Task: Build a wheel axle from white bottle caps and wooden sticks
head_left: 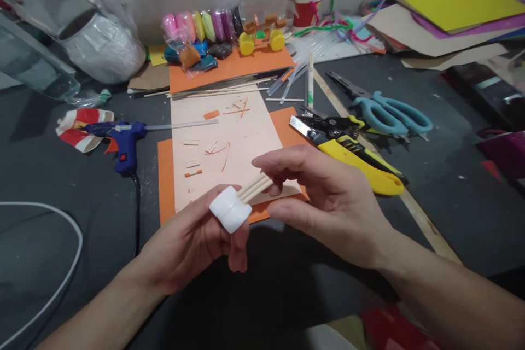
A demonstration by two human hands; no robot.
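My left hand [205,240] is closed around a short white cylindrical piece [230,210] with a groove round its middle. From the piece, several thin wooden sticks [255,188] stick out side by side, tilted up to the right. At their far ends is my right hand [324,197], its thumb and fingers spread apart. Whether its curled fingers touch the stick ends cannot be made out. Below both hands lies a pale sheet [241,142] over orange paper [166,175], with small stick pieces and orange scraps on it.
A blue hot glue gun [125,142] lies left on a torn paper cup. To the right are yellow-handled pliers [340,126], a yellow cutter [361,169] and blue scissors [394,112]. Coloured clay packets [205,33], a red cup [307,5] and a white basket [98,44] stand behind.
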